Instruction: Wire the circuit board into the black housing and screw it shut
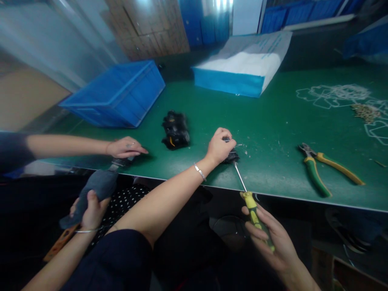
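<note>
- While the left hand (220, 145) is closing tight on a small black part (233, 156) near the table's (273, 121) front edge, the right hand (266, 238) is gripping a yellow screwdriver (250, 202).
- Its tip is touching the part.
- Pliers (312, 167) are lying nearer the right edge.

no text, brand or number can be read; the white and blue bag (242, 66) at the far side of the tabletop (273, 121) carries faint blue print too blurred to make out, and right of the bag white outline drawings (336, 95) on the tabletop spell nothing
</note>
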Motion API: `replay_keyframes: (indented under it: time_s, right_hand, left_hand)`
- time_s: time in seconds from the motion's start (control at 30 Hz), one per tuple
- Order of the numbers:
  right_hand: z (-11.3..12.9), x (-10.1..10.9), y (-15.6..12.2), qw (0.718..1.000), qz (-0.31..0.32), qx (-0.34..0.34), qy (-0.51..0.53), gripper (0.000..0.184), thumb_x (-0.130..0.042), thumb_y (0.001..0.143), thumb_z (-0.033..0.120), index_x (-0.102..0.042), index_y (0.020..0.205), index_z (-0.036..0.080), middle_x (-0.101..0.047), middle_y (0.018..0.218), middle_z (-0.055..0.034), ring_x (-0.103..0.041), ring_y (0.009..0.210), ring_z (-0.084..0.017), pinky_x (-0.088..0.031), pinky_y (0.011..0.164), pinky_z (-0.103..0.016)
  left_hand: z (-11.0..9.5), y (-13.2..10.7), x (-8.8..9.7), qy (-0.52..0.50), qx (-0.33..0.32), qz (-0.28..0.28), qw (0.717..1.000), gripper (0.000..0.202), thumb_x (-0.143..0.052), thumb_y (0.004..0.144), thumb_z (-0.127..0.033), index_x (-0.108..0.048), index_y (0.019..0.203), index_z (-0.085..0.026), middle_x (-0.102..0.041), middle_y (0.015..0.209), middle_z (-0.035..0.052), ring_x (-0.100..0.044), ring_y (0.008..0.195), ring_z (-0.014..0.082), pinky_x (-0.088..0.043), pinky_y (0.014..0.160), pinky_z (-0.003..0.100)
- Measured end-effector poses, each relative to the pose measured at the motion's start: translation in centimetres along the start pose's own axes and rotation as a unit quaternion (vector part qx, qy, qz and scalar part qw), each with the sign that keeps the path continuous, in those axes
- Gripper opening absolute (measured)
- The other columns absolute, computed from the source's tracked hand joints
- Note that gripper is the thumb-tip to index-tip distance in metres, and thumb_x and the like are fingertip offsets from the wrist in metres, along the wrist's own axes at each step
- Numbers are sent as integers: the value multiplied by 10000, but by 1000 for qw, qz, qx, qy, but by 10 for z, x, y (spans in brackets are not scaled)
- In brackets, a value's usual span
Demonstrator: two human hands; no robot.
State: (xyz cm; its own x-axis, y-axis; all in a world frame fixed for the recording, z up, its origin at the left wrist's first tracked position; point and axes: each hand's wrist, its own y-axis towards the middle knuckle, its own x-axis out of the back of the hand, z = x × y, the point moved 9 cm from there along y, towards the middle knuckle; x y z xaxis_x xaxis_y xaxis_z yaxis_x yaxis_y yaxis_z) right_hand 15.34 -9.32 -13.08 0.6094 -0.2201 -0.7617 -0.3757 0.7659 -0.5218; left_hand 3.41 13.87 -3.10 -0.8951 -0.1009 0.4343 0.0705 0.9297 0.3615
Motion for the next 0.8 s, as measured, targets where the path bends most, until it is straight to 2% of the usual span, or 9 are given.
replay_keyframes:
  time_s: [0.2, 0.33, 0.5, 0.67, 0.8]
  right_hand:
    - [1, -6, 4, 993, -33, 44, -107, 445, -620, 837, 341, -486, 1259, 293, -529, 904, -9, -330, 453, -22, -251, 291, -102]
    - [8, -11, 2, 980, -39, 68, -184, 452, -615, 837, 391, -480, 1253, 276, -485, 821, 17, -322, 434, -25, -275, 280, -116]
    - [15, -8, -1, 949, -80, 70, -298, 441, -600, 826, 475, -522, 1179, 222, -462, 658, 50, -337, 392, -39, -301, 279, -138]
    - [16, -11, -2, 917, -86, 83, -380, 511, -548, 841, 515, -488, 1231, 191, -409, 520, 82, -337, 353, -61, -295, 289, -158]
    - [22, -13, -3, 894, -94, 107, -426, 563, -525, 858, 491, -425, 1327, 197, -427, 531, 75, -364, 358, -76, -305, 314, -181]
  left_hand:
    - [-1, 0, 0, 27, 12, 13, 999, 141, -575, 671, -104, -490, 590, -182, -568, 868, 12, -568, 841, 143, -450, 815, 294]
    - [0, 0, 0, 33, 15, 12, 999, 141, -587, 664, -123, -490, 579, -182, -574, 861, 9, -571, 819, 142, -453, 785, 289]
    - [1, 0, 3, 43, 13, 4, 999, 148, -591, 654, -125, -491, 560, -182, -577, 845, 7, -575, 814, 141, -453, 773, 283]
    - [1, 0, 5, 44, 15, 3, 999, 163, -597, 651, -137, -482, 544, -181, -583, 846, 10, -575, 815, 144, -454, 776, 287]
    - [4, 1, 4, 45, 28, 6, 999, 167, -600, 643, -140, -478, 536, -181, -589, 850, 8, -578, 800, 147, -457, 767, 296]
